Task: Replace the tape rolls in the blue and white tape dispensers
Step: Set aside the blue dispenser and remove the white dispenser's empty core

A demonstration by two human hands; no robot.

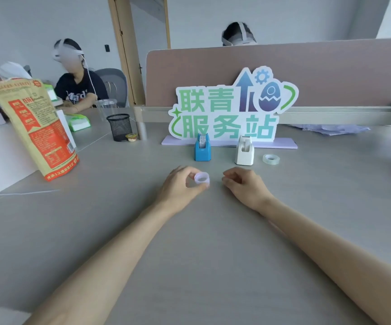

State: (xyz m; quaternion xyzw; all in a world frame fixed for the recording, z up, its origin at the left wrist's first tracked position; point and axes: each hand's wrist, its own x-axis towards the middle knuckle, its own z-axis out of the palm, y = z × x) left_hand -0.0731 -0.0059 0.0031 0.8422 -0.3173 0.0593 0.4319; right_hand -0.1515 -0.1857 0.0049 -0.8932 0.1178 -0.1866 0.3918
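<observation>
A person's left hand (180, 184) pinches a small pale tape ring (201, 178) over the desk (189, 254). The right hand (242, 184) rests curled; I cannot tell if it holds anything. Behind stand the blue dispenser (202, 149) and white dispenser (245, 151), with 1 clear roll (271, 159) lying beside the white one. The job looks about midway.
</observation>
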